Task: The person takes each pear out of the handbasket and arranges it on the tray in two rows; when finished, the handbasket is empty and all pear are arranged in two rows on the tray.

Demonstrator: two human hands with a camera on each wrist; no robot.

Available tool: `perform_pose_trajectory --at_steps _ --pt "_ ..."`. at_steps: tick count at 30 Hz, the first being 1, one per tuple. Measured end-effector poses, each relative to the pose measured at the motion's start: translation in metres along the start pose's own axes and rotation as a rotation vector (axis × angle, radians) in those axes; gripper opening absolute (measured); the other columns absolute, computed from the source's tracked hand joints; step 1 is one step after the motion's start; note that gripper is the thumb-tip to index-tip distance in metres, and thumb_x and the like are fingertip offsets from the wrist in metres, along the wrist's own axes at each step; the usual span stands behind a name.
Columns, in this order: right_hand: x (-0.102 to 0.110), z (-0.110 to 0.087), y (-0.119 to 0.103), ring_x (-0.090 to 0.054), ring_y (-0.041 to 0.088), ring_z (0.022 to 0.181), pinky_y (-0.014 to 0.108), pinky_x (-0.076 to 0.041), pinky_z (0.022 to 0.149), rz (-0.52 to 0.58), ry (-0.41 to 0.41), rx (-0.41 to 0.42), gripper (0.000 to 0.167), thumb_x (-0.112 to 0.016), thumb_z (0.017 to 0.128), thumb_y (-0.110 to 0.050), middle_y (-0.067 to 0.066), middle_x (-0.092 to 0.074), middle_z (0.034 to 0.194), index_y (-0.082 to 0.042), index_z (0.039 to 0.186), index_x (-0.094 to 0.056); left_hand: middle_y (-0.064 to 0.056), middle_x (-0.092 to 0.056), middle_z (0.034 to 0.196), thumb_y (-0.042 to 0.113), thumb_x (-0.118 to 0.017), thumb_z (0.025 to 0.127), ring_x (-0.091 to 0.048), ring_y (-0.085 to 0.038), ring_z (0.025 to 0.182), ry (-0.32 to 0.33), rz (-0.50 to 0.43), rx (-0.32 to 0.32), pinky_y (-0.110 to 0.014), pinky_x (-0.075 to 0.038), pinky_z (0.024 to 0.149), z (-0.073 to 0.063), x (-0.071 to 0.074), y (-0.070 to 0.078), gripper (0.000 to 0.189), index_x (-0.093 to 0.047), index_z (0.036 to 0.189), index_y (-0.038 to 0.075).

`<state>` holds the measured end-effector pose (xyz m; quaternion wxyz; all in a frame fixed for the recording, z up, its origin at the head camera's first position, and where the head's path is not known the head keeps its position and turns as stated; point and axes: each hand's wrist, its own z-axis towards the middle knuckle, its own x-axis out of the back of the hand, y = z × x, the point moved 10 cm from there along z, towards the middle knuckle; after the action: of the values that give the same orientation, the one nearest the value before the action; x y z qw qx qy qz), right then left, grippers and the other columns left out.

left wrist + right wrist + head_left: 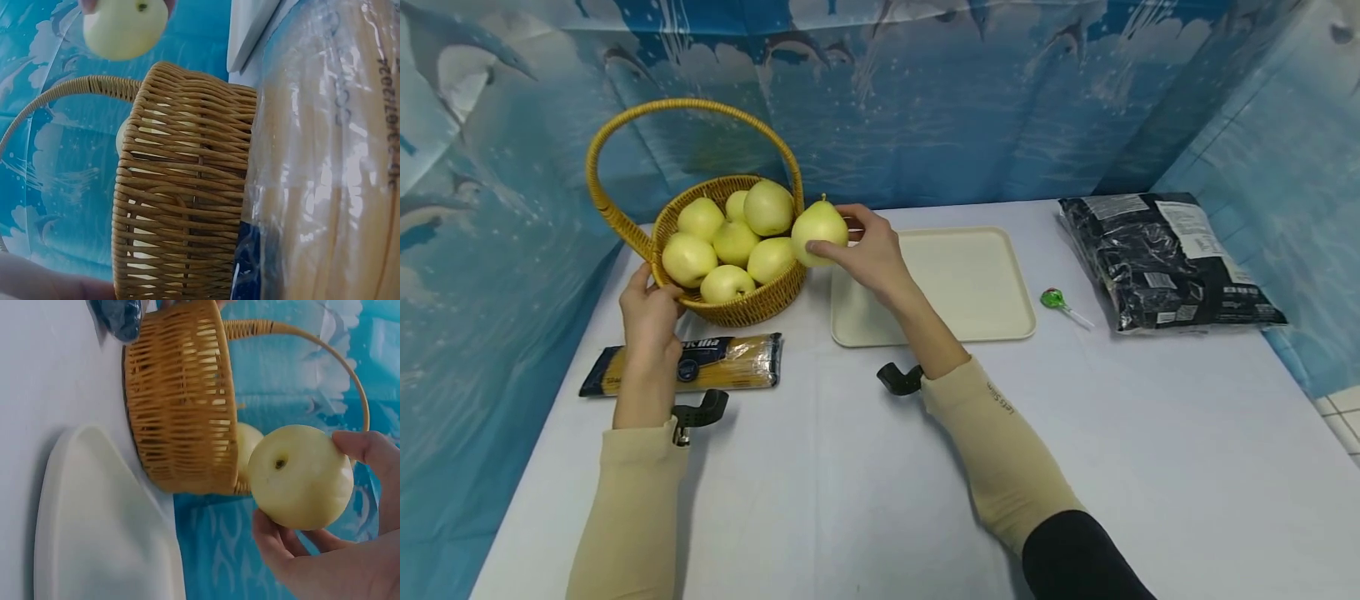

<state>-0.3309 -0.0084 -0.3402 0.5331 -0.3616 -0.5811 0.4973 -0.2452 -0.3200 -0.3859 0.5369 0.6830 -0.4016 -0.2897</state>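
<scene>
A pale yellow-green pear (820,232) with a stem is in my right hand (880,254), held between thumb and fingertips. It is up at the right rim of a wicker basket (748,310). In the right wrist view, the pear (303,478) shows a dark dimple at one end, with the thumb above it and fingers below. My left hand (651,317) grips the basket's rim at its near left side, below the tall arched handle (696,104). Several more pale fruits (735,242) fill the basket. Seen from the left wrist, some of them show through the woven wall.
A cream tray (958,287) lies right of the basket, partly behind my right forearm. A packet of spaghetti (730,364) lies in front of the basket, under my left wrist. Farther right are a green lollipop (1053,299) and a large black plastic package (1165,283).
</scene>
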Motion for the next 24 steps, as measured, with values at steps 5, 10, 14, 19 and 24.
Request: perform_pose_trajectory --at_steps 5,10,14,19,24 --pt "0.013 0.013 0.019 -0.062 0.024 0.12 0.041 -0.056 0.096 0.002 0.027 -0.072 0.066 -0.085 0.089 -0.034 0.008 -0.064 0.138 -0.013 0.147 -0.06 -0.011 -0.031 0.17 0.007 -0.04 0.11 -0.043 -0.023 0.149 -0.002 0.01 -0.004 -0.037 -0.04 0.118 0.0 -0.001 0.0 0.068 -0.016 0.171 0.027" --pt "0.02 0.028 0.038 -0.06 0.025 0.119 0.04 -0.055 0.096 -0.038 0.053 -0.144 0.067 -0.084 0.088 -0.035 0.01 -0.063 0.135 -0.01 0.146 -0.06 -0.01 -0.03 0.17 0.007 -0.039 0.11 -0.043 -0.022 0.149 -0.002 0.011 0.01 -0.036 -0.04 0.118 -0.001 -0.001 -0.001 0.068 -0.014 0.171 0.028" --pt "0.021 0.038 0.049 -0.057 0.026 0.122 0.04 -0.054 0.097 -0.091 0.048 -0.199 0.07 -0.084 0.088 -0.035 0.011 -0.063 0.134 -0.01 0.147 -0.059 -0.01 -0.029 0.171 0.008 -0.038 0.111 -0.042 -0.022 0.149 -0.002 0.012 0.022 -0.036 -0.04 0.118 -0.001 0.001 -0.002 0.068 -0.013 0.171 0.028" --pt "0.02 0.047 0.054 -0.055 0.028 0.126 0.041 -0.053 0.1 -0.144 0.046 -0.221 0.07 -0.083 0.088 -0.036 0.013 -0.061 0.139 -0.008 0.147 -0.058 -0.009 -0.031 0.17 0.008 -0.039 0.111 -0.042 -0.022 0.149 -0.01 0.0 0.01 -0.037 -0.04 0.118 -0.001 0.0 -0.002 0.067 -0.016 0.17 0.029" --pt "0.02 0.05 0.062 -0.05 0.028 0.13 0.04 -0.052 0.101 -0.17 0.04 -0.245 0.069 -0.082 0.089 -0.035 0.013 -0.059 0.143 -0.007 0.147 -0.058 -0.01 -0.031 0.17 0.007 -0.038 0.111 -0.042 -0.022 0.149 -0.017 -0.005 0.0 -0.037 -0.038 0.119 -0.001 -0.002 -0.001 0.067 -0.016 0.17 0.028"
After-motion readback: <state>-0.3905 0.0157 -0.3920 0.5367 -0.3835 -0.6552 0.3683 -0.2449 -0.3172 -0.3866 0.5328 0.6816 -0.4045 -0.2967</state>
